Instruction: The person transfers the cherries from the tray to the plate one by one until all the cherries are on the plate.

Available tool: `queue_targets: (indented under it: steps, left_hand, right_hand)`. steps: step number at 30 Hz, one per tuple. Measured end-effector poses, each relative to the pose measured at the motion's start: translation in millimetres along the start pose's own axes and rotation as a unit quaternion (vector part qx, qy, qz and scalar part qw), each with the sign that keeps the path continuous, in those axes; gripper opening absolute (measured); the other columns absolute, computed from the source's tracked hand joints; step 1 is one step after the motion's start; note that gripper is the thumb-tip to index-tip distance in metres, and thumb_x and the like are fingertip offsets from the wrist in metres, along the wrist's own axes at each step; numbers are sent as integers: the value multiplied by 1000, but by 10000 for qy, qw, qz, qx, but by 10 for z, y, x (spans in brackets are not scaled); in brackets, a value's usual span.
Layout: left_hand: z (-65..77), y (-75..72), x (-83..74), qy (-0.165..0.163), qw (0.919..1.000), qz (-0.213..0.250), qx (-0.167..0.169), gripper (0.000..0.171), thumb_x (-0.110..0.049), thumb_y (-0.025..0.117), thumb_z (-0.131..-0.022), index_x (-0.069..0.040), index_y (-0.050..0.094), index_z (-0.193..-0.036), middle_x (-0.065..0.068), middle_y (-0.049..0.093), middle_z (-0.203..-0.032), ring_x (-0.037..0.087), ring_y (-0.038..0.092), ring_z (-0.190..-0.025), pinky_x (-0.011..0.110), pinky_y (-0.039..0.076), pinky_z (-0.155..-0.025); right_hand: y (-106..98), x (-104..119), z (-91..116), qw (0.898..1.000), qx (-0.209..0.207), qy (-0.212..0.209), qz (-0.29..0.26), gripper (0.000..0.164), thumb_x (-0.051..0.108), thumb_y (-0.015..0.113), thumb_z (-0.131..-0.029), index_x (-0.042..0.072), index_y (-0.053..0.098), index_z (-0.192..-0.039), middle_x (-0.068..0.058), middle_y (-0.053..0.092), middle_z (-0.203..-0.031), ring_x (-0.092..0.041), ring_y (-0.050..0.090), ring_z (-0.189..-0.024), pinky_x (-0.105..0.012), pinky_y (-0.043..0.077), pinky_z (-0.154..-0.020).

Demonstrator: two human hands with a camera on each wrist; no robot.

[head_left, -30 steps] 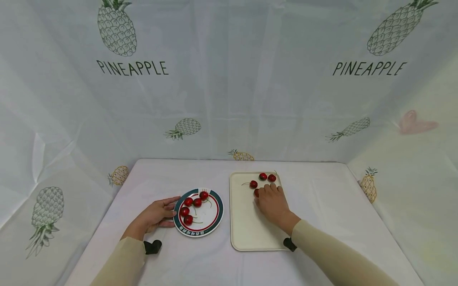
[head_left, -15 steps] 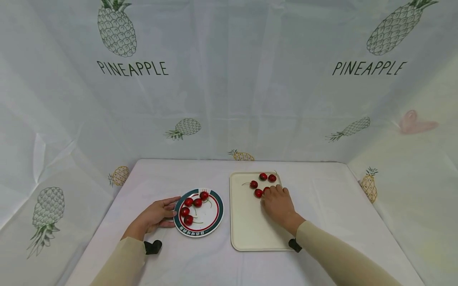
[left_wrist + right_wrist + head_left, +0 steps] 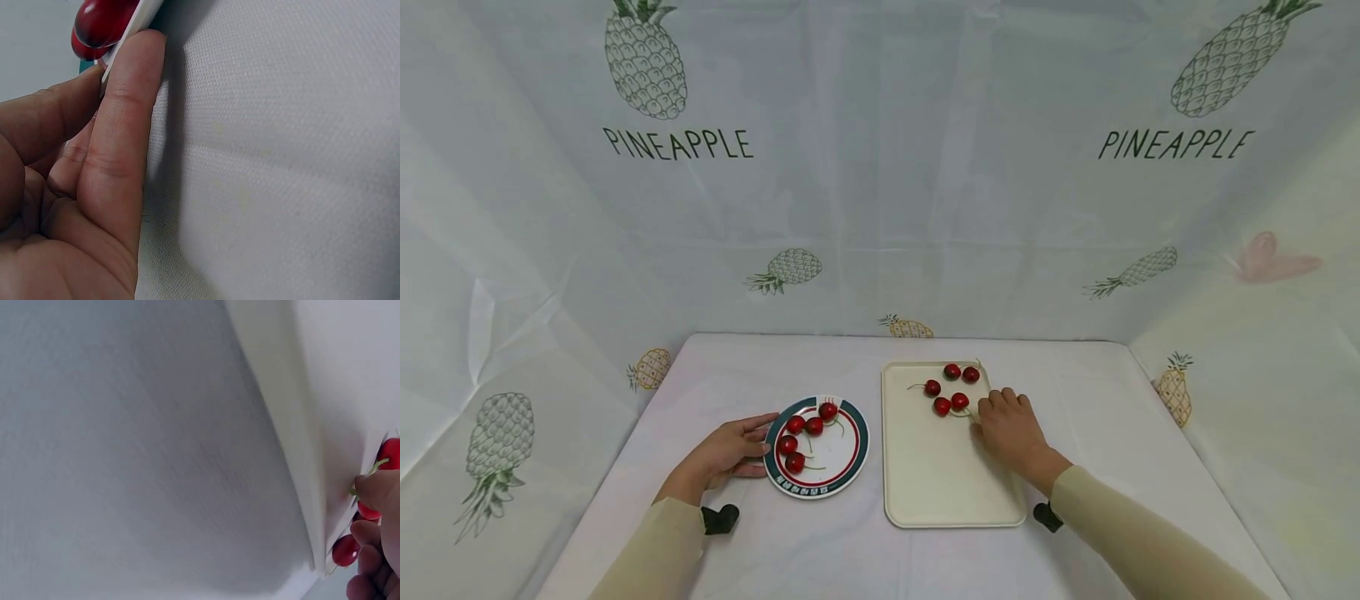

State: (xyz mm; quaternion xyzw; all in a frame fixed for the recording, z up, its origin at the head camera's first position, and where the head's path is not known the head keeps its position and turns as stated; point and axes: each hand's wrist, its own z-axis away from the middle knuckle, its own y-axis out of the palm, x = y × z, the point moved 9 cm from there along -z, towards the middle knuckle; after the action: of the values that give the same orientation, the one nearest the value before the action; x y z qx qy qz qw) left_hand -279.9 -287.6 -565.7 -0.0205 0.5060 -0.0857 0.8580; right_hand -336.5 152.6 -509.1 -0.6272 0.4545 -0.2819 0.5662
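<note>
In the head view, a round plate (image 3: 844, 472) with a dark green rim bears several red cherries (image 3: 814, 426). My left hand (image 3: 730, 450) grips its left edge, the thumb over the rim; in the left wrist view, thumb and finger pinch the white plate edge (image 3: 146, 14). Several more cherries (image 3: 942, 406) lie on the far part of a cream tray (image 3: 925, 483). My right hand (image 3: 1011, 429) is over the tray's right edge, beside the nearest cherry (image 3: 959, 402). In the right wrist view, its thumb and fingers pinch a green cherry stem (image 3: 379, 465).
Both plate and tray stand on a white cloth-covered table (image 3: 820, 550), a narrow gap between them. A pale curtain (image 3: 880, 208) printed with pineapples rises behind the table and along its sides.
My right hand has moved right across the tray to its right edge, uncovering two cherries in turn. The left hand and plate have stayed in place.
</note>
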Motion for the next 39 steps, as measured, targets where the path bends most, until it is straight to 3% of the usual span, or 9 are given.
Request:
queue_targets:
  steps: [16,22,29,39]
  left_hand:
    - [-18,-3,19,40,9999,104,-1,64,3,65,-100,-12,47,-160,26,47,-160,25,76,-100,45,67,-80]
    - [-22,-8,25,19,10000,95,-7,64,3,65,-100,-12,47,-160,26,47,-160,25,76,-100,45,67,-80]
    - [-11,-11,21,-8,10000,71,-45,64,3,65,-100,-13,47,-160,27,45,-161,24,76,-100,44,67,-80]
    - [-7,-3,4,-5,10000,38,-39,64,3,65,-100,-13,47,-160,26,46,-160,24,76,-99,44,67,-81]
  right_hand:
    - [13,12,-21,9996,-262,-93,-34,24,18,73,-98,4,60,-84,-6,51,-79,-28,47,-81,-41,43,-69]
    - [-144,-28,-62,9967,-808,-57,-46,22,17,74,-97,4,60,-85,-8,54,-79,-28,48,-80,-39,43,-67]
    - [-284,-19,-94,9888,-1418,-428,179,26,18,74,-97,3,55,-87,-8,49,-78,-29,47,-78,-38,40,-67]
    - [-360,55,-91,9816,-1692,-824,314,21,18,67,-98,3,55,-88,-8,49,-79,-29,45,-77,-40,41,-67]
